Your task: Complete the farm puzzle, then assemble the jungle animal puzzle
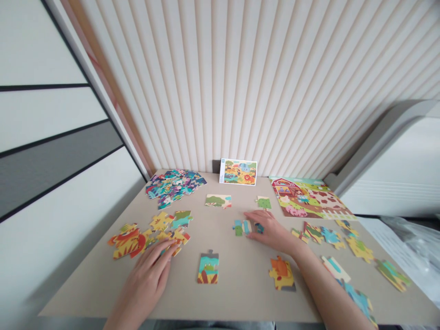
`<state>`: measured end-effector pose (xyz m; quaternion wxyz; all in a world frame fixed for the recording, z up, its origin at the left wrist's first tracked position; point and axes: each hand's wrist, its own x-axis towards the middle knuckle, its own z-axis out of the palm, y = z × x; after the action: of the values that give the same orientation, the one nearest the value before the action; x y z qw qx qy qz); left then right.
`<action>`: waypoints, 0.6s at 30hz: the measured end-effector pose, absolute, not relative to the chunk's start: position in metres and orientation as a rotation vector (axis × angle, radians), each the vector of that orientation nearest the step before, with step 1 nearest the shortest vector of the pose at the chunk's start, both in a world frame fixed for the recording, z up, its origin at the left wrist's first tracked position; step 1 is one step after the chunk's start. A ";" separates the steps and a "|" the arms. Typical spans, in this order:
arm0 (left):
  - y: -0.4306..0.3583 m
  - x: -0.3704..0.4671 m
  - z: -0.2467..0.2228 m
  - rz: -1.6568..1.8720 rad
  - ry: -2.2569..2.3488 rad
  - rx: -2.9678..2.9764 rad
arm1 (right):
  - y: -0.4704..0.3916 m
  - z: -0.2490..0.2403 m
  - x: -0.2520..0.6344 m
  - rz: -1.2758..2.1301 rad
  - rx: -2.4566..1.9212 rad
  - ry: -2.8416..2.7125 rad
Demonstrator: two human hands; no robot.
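Note:
My left hand (150, 268) lies palm down at the left, fingers stretched out, the tips on a loose cluster of yellow and orange puzzle pieces (161, 221). Near the middle of the table, my right hand (270, 231) has its thumb and index finger at the two ends of a cream and light-blue puzzle piece (246, 227). A green puzzle piece (238, 228) sits just left of it. Under the right palm, a dark-blue puzzle piece (259, 228) is partly covered. Between my hands lies a frog puzzle piece (208, 268); an orange and yellow puzzle piece (282, 274) is beside my right forearm.
A picture card (239, 172) stands against the ribbed wall. Dark multicoloured pieces (175, 185) are heaped at the back left. A farm picture (311, 197) lies back right, with several loose pieces (332, 237) in front. Tree pieces (218, 200) lie near the card.

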<state>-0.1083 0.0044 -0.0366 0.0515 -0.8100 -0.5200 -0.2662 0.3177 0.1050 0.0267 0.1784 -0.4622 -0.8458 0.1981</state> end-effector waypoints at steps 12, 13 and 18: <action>0.007 -0.110 -0.039 -0.802 -1.565 -2.456 | 0.101 0.039 0.373 0.667 -1.587 -2.278; 0.007 -0.110 -0.038 -0.805 -1.560 -2.453 | 0.100 0.037 0.371 0.678 -1.581 -2.297; 0.007 -0.113 -0.040 -0.794 -1.571 -2.455 | 0.099 0.037 0.367 0.689 -1.578 -2.347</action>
<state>-0.1129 0.0070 -0.0398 0.0601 -0.8112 -0.5191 -0.2623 0.3672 0.0992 0.0372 0.1152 -0.5384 -0.8010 0.2352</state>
